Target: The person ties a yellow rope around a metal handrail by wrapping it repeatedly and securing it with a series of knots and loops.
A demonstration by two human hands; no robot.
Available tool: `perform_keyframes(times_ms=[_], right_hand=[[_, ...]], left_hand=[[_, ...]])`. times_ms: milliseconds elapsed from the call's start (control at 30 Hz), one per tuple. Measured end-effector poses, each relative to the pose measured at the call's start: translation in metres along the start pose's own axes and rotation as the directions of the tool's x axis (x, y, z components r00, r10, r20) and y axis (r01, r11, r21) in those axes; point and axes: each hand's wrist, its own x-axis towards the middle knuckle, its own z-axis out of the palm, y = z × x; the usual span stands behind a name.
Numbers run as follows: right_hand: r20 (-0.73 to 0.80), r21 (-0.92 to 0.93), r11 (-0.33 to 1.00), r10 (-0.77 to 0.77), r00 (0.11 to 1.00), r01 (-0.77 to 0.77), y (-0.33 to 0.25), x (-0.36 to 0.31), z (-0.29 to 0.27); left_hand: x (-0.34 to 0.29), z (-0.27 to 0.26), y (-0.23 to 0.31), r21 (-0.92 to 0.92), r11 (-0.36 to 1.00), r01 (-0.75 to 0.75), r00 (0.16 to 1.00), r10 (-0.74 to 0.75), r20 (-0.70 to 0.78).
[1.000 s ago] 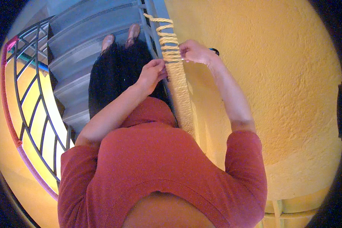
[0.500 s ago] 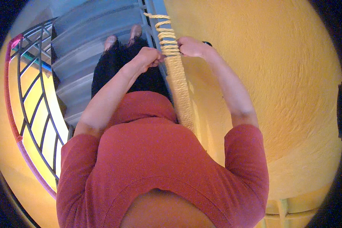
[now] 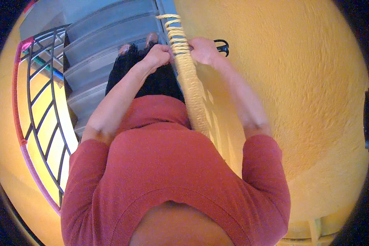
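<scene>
A handrail (image 3: 194, 96) runs away from me along the wall, wrapped in yellow rope (image 3: 179, 41). Close to my body the turns lie tight together; farther off they are loose and spaced, with a free end sticking out to the left at the top. My left hand (image 3: 159, 56) is closed at the rail's left side, where the loose turns meet the tight ones. Opposite it, my right hand (image 3: 203, 50) is closed on the rope at the right side. Black loops like scissor handles (image 3: 223, 48) show beside my right hand; whether it holds them, I cannot tell.
Grey stairs (image 3: 98, 53) run beneath my feet. To the left stands a black metal railing (image 3: 43, 94) whose handrail (image 3: 16, 94) is wrapped in red, pink and purple. A rough yellow wall (image 3: 299, 90) fills the right side.
Both hands stay at the rail, with only small shifts. More of the black loops beside my right hand shows now. The whole view has shifted slightly.
</scene>
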Motion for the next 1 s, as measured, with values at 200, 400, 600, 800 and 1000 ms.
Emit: perform_keyframes(times_ms=[200, 400, 600, 800, 1000], right_hand=[[-0.120, -0.015, 1.000, 0.020, 0.993, -0.022, -0.005, -0.013, 0.004], [-0.034, -0.023, 1.000, -0.016, 0.999, 0.015, -0.006, -0.015, -0.001], [0.054, 0.019, 1.000, 0.016, 0.998, -0.017, 0.012, -0.011, -0.001], [-0.183, 0.770, 0.629, 0.380, 0.907, -0.108, 0.045, -0.040, 0.050], [-0.300, 0.921, -0.153, 0.313, 0.901, 0.359, 0.015, -0.043, 0.100]], left_hand=[[-0.007, 0.001, 0.008, 0.013, 1.000, 0.021, 0.999, -0.021, 0.025], [-0.011, 0.001, 0.004, -0.021, 0.999, -0.024, 0.997, 0.025, 0.074], [-0.021, -0.004, 0.003, 0.161, 0.986, -0.046, 0.998, 0.051, -0.031], [-0.075, 0.003, 0.069, 0.526, 0.760, -0.382, 0.880, 0.472, -0.044], [-0.065, 0.024, 0.079, 0.639, 0.565, -0.522, 0.797, 0.591, 0.128]])
